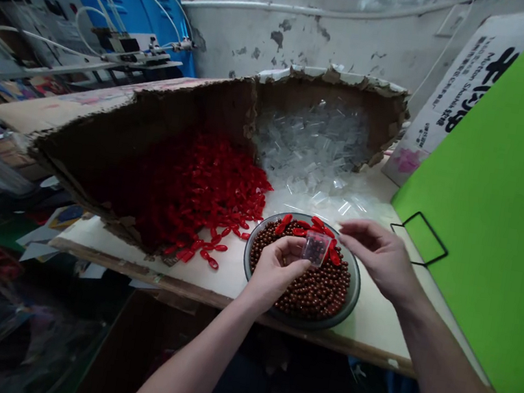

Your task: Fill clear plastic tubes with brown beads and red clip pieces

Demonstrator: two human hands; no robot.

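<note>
Red pieces [196, 177]: glossy heap, left of the hands
Left hand [275, 269]: pinches the clear box [316, 249] with thumb and fingers
Bowl [354, 292]: grey, brown beads [321, 291] within, red pieces towards its far side
Clear box: over the beads, at the left hand's fingertips, nearer it than the right; near-square face, no plain long axis; see-through, beads inside or behind, unclear which
Right hand [381, 257]: just right of the box, apart; its grip I cannot tell

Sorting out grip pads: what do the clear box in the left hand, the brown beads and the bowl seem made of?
Clear box: likely rigid plastic, glossy; see-through with crisp edges.
Brown beads: shiny, small highlights; plastic or coated, can't tell.
Bowl: grey, smooth, dull; probably plastic, though metal isn't ruled out.
</note>
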